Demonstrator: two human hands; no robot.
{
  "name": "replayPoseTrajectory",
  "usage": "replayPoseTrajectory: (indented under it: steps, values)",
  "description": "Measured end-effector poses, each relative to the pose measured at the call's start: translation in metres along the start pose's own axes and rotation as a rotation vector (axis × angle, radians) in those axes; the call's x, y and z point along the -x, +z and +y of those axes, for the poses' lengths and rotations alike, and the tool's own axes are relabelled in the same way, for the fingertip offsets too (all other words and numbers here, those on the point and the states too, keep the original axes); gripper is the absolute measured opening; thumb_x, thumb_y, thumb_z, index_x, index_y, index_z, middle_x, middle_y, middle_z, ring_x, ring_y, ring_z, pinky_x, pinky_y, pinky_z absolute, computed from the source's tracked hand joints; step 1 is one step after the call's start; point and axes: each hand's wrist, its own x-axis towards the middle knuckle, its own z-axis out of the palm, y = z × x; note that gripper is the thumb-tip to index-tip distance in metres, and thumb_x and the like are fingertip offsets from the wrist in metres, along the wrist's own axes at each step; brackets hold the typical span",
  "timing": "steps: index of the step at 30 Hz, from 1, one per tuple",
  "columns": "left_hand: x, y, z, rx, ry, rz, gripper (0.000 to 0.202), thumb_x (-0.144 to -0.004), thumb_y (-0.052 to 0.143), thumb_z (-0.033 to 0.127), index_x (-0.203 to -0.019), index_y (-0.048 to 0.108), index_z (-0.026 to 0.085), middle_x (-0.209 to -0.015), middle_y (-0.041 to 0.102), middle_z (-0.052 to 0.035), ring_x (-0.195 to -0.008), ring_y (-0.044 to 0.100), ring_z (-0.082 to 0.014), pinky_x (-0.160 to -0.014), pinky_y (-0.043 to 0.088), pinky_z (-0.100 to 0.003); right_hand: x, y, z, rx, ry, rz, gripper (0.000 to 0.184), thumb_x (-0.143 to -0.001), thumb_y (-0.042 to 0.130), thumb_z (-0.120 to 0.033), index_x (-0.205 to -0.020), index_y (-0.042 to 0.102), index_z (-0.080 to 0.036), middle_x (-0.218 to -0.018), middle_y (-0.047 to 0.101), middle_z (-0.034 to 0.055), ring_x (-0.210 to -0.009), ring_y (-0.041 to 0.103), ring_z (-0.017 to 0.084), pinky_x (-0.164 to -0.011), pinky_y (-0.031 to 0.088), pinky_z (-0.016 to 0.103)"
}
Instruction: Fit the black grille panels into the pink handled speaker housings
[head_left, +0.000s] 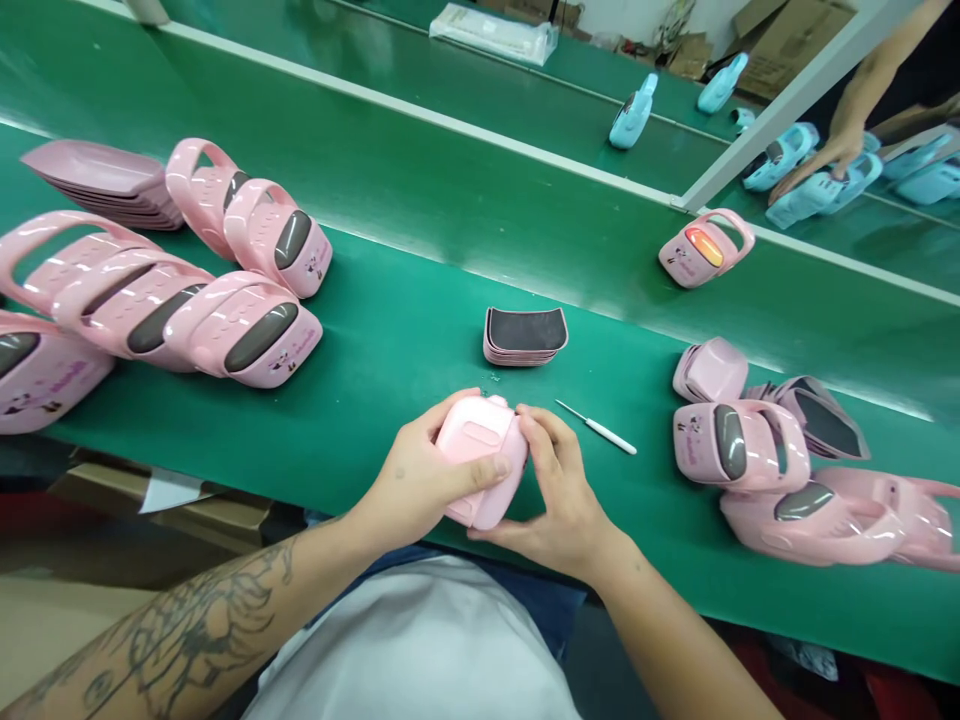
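Observation:
Between my two hands, above the front of the green table, is a rounded pink plastic housing [480, 445]; its far side is hidden. My left hand [431, 470] is wrapped round its left side, the thumb lying across the top face. On the right edge, the fingertips and thumb of my right hand [555, 490] press against the housing. Just beyond it sits a stack of curved pink panels [525, 335] with a dark grey top face. A thin screwdriver with a white handle [611, 436] lies on the table to the right of my right hand.
Pink handled units with dark windows [262, 335] crowd the left, beside stacked pink trays [105, 180]. More pink units [739, 445] and panels stand right. One pink unit [697, 250] glows orange. Behind a white rail, another person's hand [832, 160] touches blue units [806, 200].

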Motion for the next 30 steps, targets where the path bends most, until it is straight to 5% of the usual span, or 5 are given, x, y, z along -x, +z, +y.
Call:
replayPoseTrajectory:
  steps: [8,18,22,25,30]
  values:
    - [-0.003,-0.025,-0.007,0.149,0.024,-0.030,0.083,-0.074,0.093,0.054,-0.144,0.062,0.021,-0.145,0.069,-0.0165,-0.129,0.067,-0.0392,-0.094,0.059,-0.040,0.050,-0.047,0.075,0.550,0.455,-0.103,0.045,-0.108,0.052,-0.047,-0.137,0.070,-0.018,-0.106,0.071,0.0142,-0.092,0.070,0.030,-0.082,0.059,0.044]
    - [-0.005,-0.013,0.003,0.211,-0.039,0.030,0.079,-0.072,0.094,0.056,-0.134,0.066,0.016,-0.127,0.077,-0.0169,-0.120,0.072,-0.0389,-0.090,0.062,-0.042,0.005,-0.050,0.109,0.689,0.731,0.067,0.044,-0.105,0.048,-0.029,-0.139,0.067,-0.008,-0.103,0.073,0.0196,-0.083,0.070,0.031,-0.065,0.052,0.039]
    - [-0.002,-0.012,0.001,0.175,-0.008,0.021,0.083,-0.075,0.093,0.055,-0.142,0.061,0.019,-0.141,0.071,-0.0171,-0.128,0.068,-0.0380,-0.096,0.059,-0.041,-0.003,-0.050,0.073,0.519,0.571,0.015,0.055,-0.106,0.054,-0.047,-0.150,0.058,-0.014,-0.135,0.067,0.0225,-0.122,0.069,0.036,-0.097,0.060,0.051]
    - [0.000,-0.008,0.000,0.126,0.008,0.010,0.087,-0.073,0.095,0.054,-0.145,0.057,0.021,-0.148,0.066,-0.0164,-0.133,0.064,-0.0375,-0.100,0.056,-0.042,-0.008,-0.039,0.025,0.051,0.236,-0.149,0.111,-0.089,0.075,-0.069,-0.171,0.017,-0.020,-0.167,0.042,0.0217,-0.150,0.052,0.035,-0.115,0.055,0.051]
    - [0.001,-0.006,0.001,0.066,0.003,0.023,0.096,-0.068,0.099,0.051,-0.148,0.055,0.023,-0.143,0.069,-0.0138,-0.129,0.065,-0.0339,-0.100,0.056,-0.040,-0.025,-0.012,-0.015,-0.060,0.050,-0.251,0.142,-0.076,0.094,-0.054,-0.173,-0.004,-0.022,-0.173,0.031,0.0250,-0.162,0.033,0.041,-0.126,0.042,0.065]
